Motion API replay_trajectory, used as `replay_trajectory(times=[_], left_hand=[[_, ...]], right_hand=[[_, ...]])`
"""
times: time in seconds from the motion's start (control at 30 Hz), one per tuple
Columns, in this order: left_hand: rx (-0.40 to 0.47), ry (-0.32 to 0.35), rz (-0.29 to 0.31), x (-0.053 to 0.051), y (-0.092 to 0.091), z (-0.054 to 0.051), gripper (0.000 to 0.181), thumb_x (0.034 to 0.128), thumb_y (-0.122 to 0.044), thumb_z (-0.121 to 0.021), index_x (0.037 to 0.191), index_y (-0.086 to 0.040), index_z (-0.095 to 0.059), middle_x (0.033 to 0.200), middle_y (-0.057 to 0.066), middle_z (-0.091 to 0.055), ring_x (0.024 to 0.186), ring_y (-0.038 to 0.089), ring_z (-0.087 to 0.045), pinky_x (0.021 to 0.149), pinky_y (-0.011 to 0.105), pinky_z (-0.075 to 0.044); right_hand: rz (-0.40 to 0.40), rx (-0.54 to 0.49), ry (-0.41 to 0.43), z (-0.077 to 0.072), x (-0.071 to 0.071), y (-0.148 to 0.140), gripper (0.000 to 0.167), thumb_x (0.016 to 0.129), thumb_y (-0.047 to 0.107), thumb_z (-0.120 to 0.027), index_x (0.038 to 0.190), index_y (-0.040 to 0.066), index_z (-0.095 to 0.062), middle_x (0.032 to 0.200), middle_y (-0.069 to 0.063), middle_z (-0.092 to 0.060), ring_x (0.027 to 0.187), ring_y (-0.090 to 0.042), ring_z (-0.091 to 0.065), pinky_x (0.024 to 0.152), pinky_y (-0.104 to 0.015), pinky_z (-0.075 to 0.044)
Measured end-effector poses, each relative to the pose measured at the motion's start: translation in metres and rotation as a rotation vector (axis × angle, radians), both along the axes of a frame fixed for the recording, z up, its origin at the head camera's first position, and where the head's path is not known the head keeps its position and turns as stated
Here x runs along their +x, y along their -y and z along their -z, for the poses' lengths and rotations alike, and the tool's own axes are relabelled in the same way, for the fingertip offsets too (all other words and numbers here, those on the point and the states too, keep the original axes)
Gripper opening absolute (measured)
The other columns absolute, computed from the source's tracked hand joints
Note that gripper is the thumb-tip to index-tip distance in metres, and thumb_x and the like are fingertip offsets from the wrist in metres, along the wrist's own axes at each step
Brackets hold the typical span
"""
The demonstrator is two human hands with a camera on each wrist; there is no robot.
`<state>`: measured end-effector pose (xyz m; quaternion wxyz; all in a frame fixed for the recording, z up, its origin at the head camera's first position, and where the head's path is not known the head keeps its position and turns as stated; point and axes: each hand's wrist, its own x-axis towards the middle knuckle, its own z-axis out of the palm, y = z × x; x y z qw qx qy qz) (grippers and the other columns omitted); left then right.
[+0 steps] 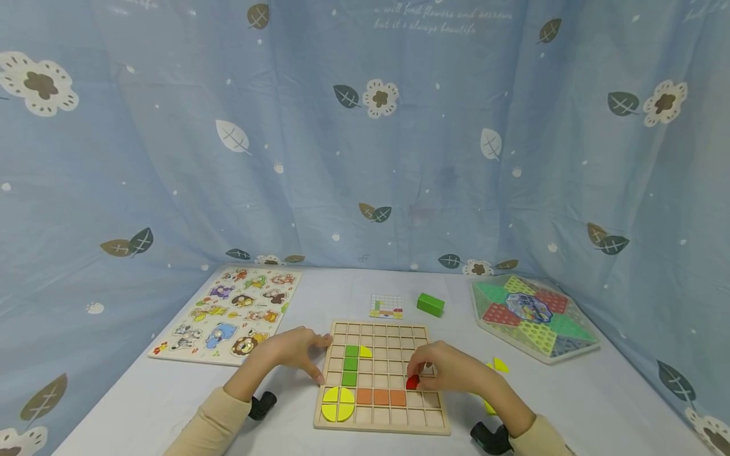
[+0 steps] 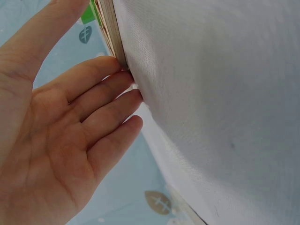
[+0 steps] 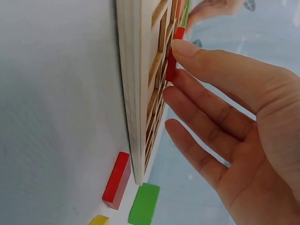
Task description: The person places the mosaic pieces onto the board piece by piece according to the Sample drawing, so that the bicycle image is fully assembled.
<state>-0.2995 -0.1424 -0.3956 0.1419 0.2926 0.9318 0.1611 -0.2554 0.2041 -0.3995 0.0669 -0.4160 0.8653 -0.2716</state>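
Note:
A wooden grid board (image 1: 388,425) lies in the middle of the table, holding green squares (image 1: 350,363), orange squares (image 1: 381,397), a yellow quarter piece (image 1: 365,352) and a yellow circle (image 1: 338,405) of quarter pieces. My right hand (image 1: 456,368) is over the board's right half. Between thumb and fingers it pinches a small red piece (image 3: 175,58), which sits at a cell right of the orange row; whether it lies flat there I cannot tell. Beside the board's left edge, my left hand (image 1: 296,349) touches the frame with extended fingertips (image 2: 123,77).
Behind the board are a pattern card (image 1: 386,306) and a green block (image 1: 430,304). An animal puzzle (image 1: 228,316) lies left, a hexagonal game box (image 1: 533,316) right. Yellow pieces (image 1: 500,365) and a red block (image 3: 117,180) lie on the table near the board's right side.

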Motion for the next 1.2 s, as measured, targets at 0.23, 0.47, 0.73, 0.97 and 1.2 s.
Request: replay_trajectory(times=[0.23,0.47,0.73,0.97,1.2], left_hand=[[-0.005,0.007,-0.005,-0.001,-0.001,0.001,0.085,0.067,-0.039,-0.086,0.138,-0.006,-0.053,0.141,0.011,-0.051,0.132,0.034,-0.043,0.107,0.047,-0.037],[-0.016,0.0,-0.008,0.0,-0.001,-0.001,0.086,0.066,-0.04,-0.086,0.137,-0.005,-0.053,0.14,0.012,-0.051,0.131,0.034,-0.044,0.107,0.046,-0.037],[-0.012,0.002,-0.007,0.001,-0.002,-0.001,0.085,0.0659,-0.039,-0.087,0.137,-0.005,-0.054,0.14,0.012,-0.051,0.131,0.034,-0.044,0.107,0.046,-0.037],[-0.013,0.001,-0.012,0.0,-0.002,0.0,0.085,0.0658,-0.039,-0.087,0.137,-0.005,-0.054,0.141,0.011,-0.051,0.132,0.034,-0.043,0.107,0.046,-0.037],[-0.011,0.01,-0.03,-0.002,-0.002,0.003,0.085,0.0653,-0.04,-0.087,0.137,-0.009,-0.054,0.141,0.01,-0.051,0.132,0.033,-0.043,0.108,0.046,-0.037]], right_hand=[[0.009,0.019,0.003,0.002,-0.001,0.0,0.02,0.081,0.002,-0.075,0.091,0.018,-0.071,0.086,0.012,-0.065,0.079,-0.004,-0.059,0.071,-0.025,-0.054],[0.004,0.016,-0.02,0.002,-0.001,0.0,0.018,0.081,0.003,-0.076,0.092,0.017,-0.071,0.086,0.011,-0.066,0.077,-0.005,-0.059,0.069,-0.024,-0.054],[0.034,0.026,-0.007,-0.003,-0.001,-0.006,0.017,0.083,0.007,-0.076,0.097,0.016,-0.072,0.091,0.01,-0.066,0.082,-0.008,-0.061,0.072,-0.027,-0.054],[0.06,0.046,-0.038,-0.009,-0.005,-0.018,0.015,0.086,0.012,-0.074,0.1,0.014,-0.071,0.095,0.006,-0.068,0.087,-0.012,-0.062,0.076,-0.032,-0.055],[0.126,0.079,0.005,-0.011,-0.009,-0.034,0.011,0.083,0.013,-0.076,0.094,0.016,-0.072,0.088,0.009,-0.067,0.083,-0.011,-0.061,0.075,-0.032,-0.055]])
